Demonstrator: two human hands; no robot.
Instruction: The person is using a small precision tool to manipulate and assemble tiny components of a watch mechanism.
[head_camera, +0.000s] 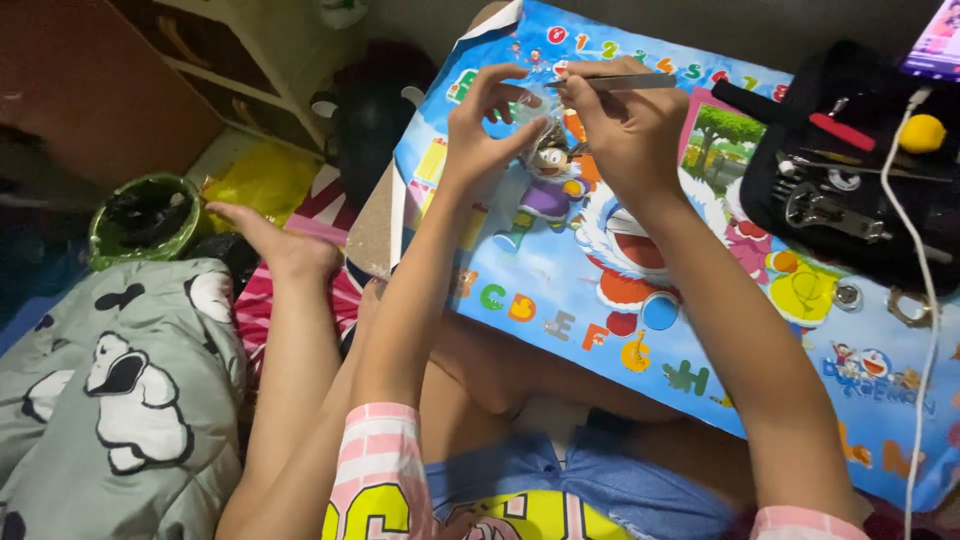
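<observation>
Head view: hands (560, 125) pinch, seemingly, a clear piece (527, 108).

The small thing pinched in the left hand (487, 125) is mostly covered by its fingers and too small to tell. The thin metal tool (622, 82) in the right hand (625, 130) has its near end hidden in the grip. At the far right, the phone (936, 42) is cut off by the picture's edge. The white cable (925, 300) runs out at the bottom edge. The tools in the black case (850, 170) are too blurred to tell apart.
</observation>
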